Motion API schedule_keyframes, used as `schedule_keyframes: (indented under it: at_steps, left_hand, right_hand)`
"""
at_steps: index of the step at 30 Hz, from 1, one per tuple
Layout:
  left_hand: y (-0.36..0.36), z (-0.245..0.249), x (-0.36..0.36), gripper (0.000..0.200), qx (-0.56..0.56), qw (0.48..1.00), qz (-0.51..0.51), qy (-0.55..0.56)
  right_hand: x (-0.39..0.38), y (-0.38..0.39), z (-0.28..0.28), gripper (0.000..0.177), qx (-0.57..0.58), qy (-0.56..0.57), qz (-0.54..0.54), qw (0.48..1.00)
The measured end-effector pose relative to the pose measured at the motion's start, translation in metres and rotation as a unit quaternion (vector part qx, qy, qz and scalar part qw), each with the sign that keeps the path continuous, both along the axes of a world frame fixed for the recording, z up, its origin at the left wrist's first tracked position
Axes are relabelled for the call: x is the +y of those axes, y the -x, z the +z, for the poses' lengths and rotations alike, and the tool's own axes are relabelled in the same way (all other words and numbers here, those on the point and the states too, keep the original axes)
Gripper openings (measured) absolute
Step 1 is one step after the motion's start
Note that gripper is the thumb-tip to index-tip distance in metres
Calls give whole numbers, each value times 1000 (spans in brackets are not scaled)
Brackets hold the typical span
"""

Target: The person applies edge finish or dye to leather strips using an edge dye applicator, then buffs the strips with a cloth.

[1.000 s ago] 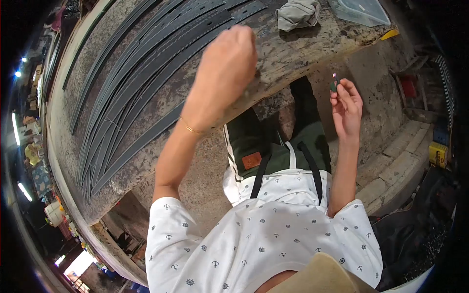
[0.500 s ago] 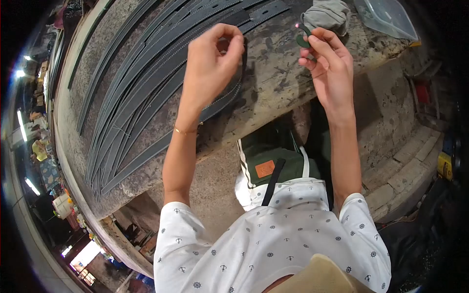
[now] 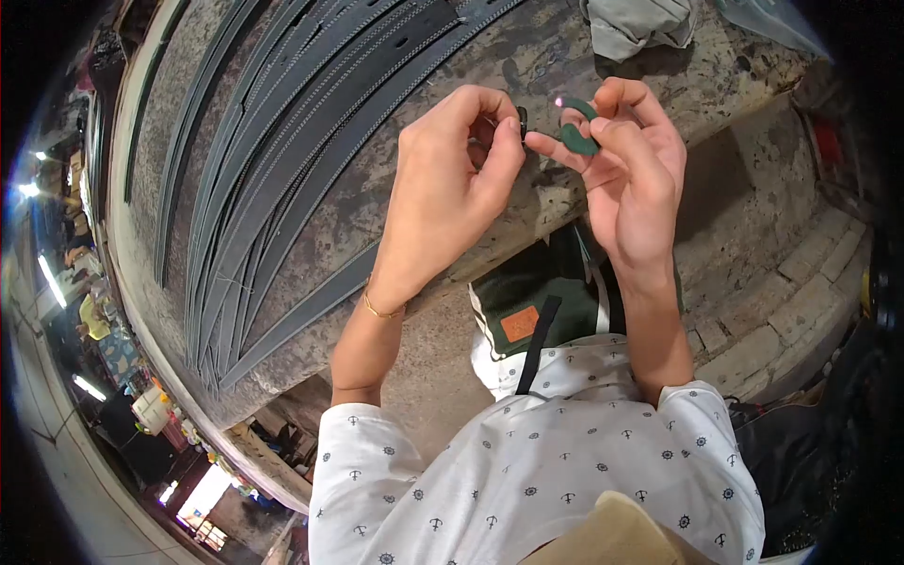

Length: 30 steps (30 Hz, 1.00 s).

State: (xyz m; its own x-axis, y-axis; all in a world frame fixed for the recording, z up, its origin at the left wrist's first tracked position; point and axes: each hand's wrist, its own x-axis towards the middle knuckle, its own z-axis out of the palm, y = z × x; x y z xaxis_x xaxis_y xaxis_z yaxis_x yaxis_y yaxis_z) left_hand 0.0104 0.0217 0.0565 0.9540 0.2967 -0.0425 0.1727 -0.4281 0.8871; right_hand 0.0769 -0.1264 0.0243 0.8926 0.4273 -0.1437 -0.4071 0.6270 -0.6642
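Note:
My left hand (image 3: 457, 188) is closed, thumb and index finger pinching the dark end of a strap (image 3: 523, 121). A stitched grey-black strap (image 3: 311, 315) runs from beneath my left wrist down to the near left of the table; most of it near the hand is hidden. My right hand (image 3: 636, 174) holds a green, curved piece of mosquito coil (image 3: 579, 139) between thumb and fingers. Its upper tip glows pinkish white. The coil is just right of the strap end, with a small gap between them.
Many stitched straps (image 3: 311, 141) lie fanned over the stained tabletop (image 3: 461, 85). A crumpled grey cloth (image 3: 640, 26) sits at the far edge beside a clear plastic container (image 3: 767, 21). A dark green apron (image 3: 513, 287) hangs below the table edge.
Both hands have come closer together. My left hand has moved right with the strap, and the coil is now nearer to the strap end. The view has shifted slightly.

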Motion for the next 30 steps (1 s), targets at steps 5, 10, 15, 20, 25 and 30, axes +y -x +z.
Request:
schedule_keyframes:
  at_steps: [5,10,15,20,25,30]
  left_hand:
    - [8,-14,-29,8,-43,998,31,-37]
    - [14,-32,-50,14,-82,988,37,-124]
    - [13,-20,-59,19,-69,970,17,-230]
    - [6,-21,-60,21,-74,949,8,-307]
    - [5,-24,-64,16,-98,933,-18,-347]
    - [6,-30,-69,16,-116,931,15,-346]
  right_hand:
    - [-22,0,-5,15,-9,45,8,999]
    - [-48,-2,-1,18,-132,226,-11,965]
    - [-69,-18,-8,17,-153,257,-44,953]
    - [-84,-22,-12,16,-145,232,-29,961]
    - [-92,-23,-14,17,-153,235,-29,959]
    - [-89,-26,-12,20,-188,270,-17,944]
